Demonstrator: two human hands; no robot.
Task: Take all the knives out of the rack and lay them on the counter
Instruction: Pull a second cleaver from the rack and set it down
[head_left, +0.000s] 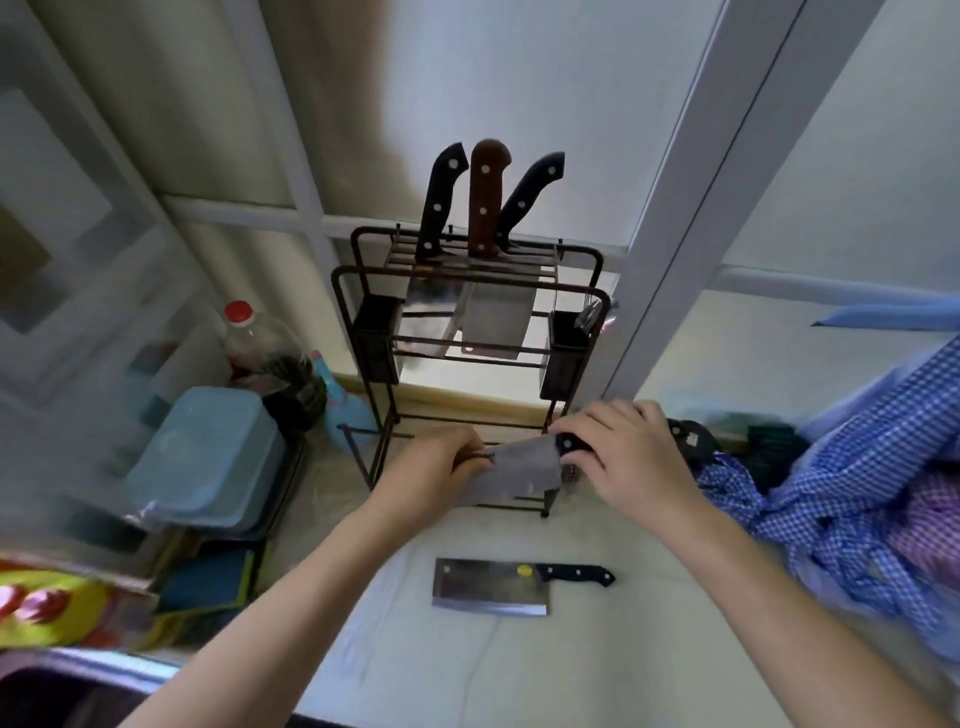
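A dark wire knife rack (363, 280) stands at the back of the pale counter (467, 670). Three knives stick up from its top slots: a black-handled one (440, 200), a brown-handled cleaver (487, 197) and another black-handled one (527, 195). In front of the rack's base, a cleaver (519, 475) is held level above the counter. My right hand (623, 457) grips its black handle. My left hand (436, 470) pinches the far end of its blade. Another black-handled cleaver (493, 587) lies flat on the counter, nearer me.
A light blue plastic bin (208, 457) and a red-capped bottle (249, 338) stand left of the rack. Blue checked cloth (857, 493) is heaped at the right. A sink edge (67, 670) shows at the lower left. White window frames rise behind the rack.
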